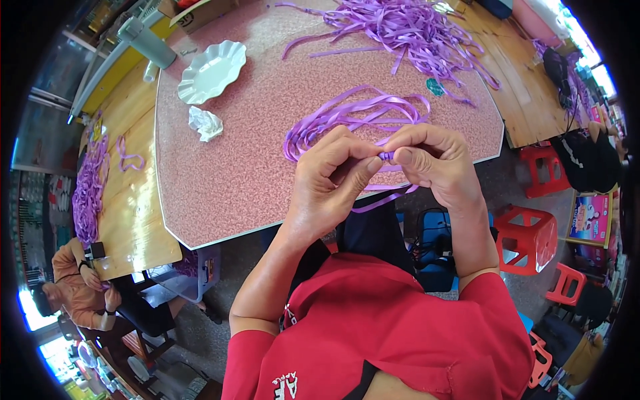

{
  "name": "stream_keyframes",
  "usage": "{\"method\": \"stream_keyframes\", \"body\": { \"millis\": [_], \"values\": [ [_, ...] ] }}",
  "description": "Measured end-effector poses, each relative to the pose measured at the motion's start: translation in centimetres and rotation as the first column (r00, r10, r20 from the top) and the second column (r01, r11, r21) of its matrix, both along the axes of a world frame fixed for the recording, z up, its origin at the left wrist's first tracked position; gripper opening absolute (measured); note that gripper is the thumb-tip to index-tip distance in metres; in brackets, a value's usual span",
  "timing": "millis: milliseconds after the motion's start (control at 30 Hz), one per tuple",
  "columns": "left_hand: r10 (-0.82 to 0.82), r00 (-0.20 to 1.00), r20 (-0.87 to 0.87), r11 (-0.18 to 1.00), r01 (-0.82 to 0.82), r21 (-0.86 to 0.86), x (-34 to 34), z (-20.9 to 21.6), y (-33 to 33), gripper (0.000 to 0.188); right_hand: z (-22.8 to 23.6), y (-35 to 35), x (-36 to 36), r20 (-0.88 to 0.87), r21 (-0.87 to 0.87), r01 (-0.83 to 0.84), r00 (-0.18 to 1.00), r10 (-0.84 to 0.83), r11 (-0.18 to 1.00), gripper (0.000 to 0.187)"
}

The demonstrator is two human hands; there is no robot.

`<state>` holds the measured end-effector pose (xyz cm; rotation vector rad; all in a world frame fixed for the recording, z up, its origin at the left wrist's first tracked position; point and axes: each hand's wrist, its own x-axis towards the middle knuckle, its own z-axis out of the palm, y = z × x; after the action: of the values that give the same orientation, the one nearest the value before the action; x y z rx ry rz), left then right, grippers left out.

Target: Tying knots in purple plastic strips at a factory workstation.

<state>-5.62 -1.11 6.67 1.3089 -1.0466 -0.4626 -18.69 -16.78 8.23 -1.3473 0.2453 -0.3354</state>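
Note:
Both of my hands meet above the near edge of the pink table. My left hand [337,175] pinches one end of a short dark purple piece on a purple ribbon [387,156] between thumb and forefinger. From the other side my right hand [430,160] pinches the same ribbon, its remaining fingers curled under. A loop of the ribbon hangs below the fingers toward my lap. Just beyond my hands, a loose coil of purple ribbon [313,127] lies on the table. What the dark piece is, a knot or a fastener, I cannot make out.
A big tangled heap of purple ribbons [400,33] covers the far right of the pink table [220,180]. At left are a white scalloped plate [212,70], crumpled tissue [205,124] and a grey-green bottle [147,43]. Red stools [527,240] stand right. Another person [83,287] sits lower left.

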Motion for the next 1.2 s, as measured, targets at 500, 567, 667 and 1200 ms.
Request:
{"method": "stream_keyframes", "body": {
  "millis": [500, 567, 667, 1200],
  "values": [
    [0.277, 0.95, 0.146, 0.955, -0.256, -0.148, -1.9, -0.4, -1.4, 0.009, -1.7, 3.5, 1.0, 0.288, -0.218, 0.334, 0.92, -0.266, 0.917, 0.01],
    [0.298, 0.947, 0.122, 0.946, -0.277, -0.168, -2.1, -0.7, -1.5, 0.009, -2.4, 4.2, 1.4, 0.354, -0.111, 0.42, 0.864, -0.359, 0.901, 0.01],
    [0.333, 0.932, 0.141, 0.934, -0.306, -0.183, -1.9, -0.9, -1.5, 0.009, -2.5, 4.3, 1.7, 0.295, -0.059, 0.363, 0.896, -0.331, 0.93, 0.011],
    [0.398, 0.885, -0.24, 0.917, -0.377, 0.129, 4.1, -5.9, -0.1, 0.014, 0.6, -10.2, -3.8, -0.021, -0.315, 0.078, 0.996, -0.089, 0.946, 0.052]
  ]
}}
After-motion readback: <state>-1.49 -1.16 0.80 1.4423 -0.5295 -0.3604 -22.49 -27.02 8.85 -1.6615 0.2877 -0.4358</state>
